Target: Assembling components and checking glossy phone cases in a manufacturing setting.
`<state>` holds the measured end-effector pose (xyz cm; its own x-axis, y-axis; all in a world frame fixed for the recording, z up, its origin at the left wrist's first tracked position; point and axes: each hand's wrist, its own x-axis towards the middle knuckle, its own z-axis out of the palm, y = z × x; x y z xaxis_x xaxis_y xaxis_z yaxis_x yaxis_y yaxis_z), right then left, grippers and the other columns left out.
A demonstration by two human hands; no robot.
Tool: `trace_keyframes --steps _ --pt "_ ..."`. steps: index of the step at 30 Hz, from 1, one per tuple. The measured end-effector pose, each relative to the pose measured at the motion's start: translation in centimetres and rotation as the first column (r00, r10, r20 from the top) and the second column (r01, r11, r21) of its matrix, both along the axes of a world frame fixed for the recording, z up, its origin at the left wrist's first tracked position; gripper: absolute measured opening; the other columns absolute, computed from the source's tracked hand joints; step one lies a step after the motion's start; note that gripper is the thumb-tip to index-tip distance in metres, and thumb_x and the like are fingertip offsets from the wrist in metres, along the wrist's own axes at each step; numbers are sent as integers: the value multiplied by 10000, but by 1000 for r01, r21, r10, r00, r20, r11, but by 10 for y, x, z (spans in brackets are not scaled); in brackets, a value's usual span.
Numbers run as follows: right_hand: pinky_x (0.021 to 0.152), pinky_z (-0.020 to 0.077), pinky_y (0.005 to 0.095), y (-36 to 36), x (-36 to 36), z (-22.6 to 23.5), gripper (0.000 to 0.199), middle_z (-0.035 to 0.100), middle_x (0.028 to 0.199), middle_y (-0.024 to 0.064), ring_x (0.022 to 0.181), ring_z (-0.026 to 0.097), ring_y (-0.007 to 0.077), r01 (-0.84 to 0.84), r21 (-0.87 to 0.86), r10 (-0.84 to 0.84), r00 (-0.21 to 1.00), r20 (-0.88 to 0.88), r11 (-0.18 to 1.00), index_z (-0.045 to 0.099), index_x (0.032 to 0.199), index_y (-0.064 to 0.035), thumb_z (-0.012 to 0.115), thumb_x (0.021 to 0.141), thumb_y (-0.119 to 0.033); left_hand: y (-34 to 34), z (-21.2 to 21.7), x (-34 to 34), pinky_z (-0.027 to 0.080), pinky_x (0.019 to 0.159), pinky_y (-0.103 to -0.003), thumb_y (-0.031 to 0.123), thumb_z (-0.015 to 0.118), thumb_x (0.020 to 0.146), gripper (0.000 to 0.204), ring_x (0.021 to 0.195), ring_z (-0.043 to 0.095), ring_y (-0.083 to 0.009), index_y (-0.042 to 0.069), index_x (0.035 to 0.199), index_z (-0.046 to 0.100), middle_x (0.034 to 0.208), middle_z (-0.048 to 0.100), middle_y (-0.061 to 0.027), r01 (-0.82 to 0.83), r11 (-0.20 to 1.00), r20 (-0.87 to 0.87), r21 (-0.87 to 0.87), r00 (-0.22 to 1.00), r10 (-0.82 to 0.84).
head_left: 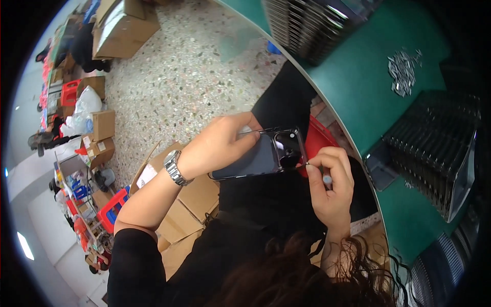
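Note:
A phone case [250, 162] with a dark back and a shiny camera cutout lies over my lap, tilted slightly. My left hand [225, 143], a metal watch on its wrist, grips the case along its far edge, thumb on the back and fingers beyond. At the right end of the case, my right hand [331, 187] is closed, thumb and forefinger pinched together close to the camera corner. A slim tool [327, 180] with a pale round end shows between its curled fingers; the tool's other end is too small to make out.
A green table [353, 84] curves along my right. It bears a stack of dark phone cases [427, 148], another rack of cases [307, 25] and a pile of small metal pieces [402, 72]. A cardboard box [186, 215] stands left of my lap; a red bin [323, 134] sits under the table edge.

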<state>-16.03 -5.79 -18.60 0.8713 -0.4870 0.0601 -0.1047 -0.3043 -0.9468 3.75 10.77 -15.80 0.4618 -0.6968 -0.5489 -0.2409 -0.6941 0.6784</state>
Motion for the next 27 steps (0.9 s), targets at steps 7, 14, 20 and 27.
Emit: trace_keyframes --steps 7,14,20,27 --pt "720 540 430 -17 17 -19 231 599 1084 98 957 641 319 -274 -246 238 957 -168 930 606 956 -24 742 772 10 -19 -38 -23 542 775 -447 104 623 971 143 878 694 -378 39 1082 685 951 720 -181 323 921 153 -217 943 -295" --pt "719 555 450 -12 3 -41 270 581 1126 78 974 638 305 -383 -301 313 914 -257 873 588 970 -24 757 760 -6 -28 -53 -33 538 816 -477 131 607 966 133 938 676 -391 54 1054 669 957 708 -167 416 901 100 -126 909 -405" --pt "708 555 443 -9 2 -48 227 622 960 96 947 645 305 -337 -318 225 913 -341 886 602 978 -37 727 789 -20 -36 -54 -35 540 816 -473 133 615 954 124 948 677 -384 60 1038 669 965 712 -160 431 894 128 -120 900 -417" --pt "745 518 460 -10 5 -50 148 621 897 136 894 632 353 -316 -283 209 913 -351 905 602 986 -14 661 855 -49 -42 -64 -28 547 790 -469 136 643 924 125 918 678 -383 49 1013 662 927 703 -156 480 861 167 -170 875 -455"
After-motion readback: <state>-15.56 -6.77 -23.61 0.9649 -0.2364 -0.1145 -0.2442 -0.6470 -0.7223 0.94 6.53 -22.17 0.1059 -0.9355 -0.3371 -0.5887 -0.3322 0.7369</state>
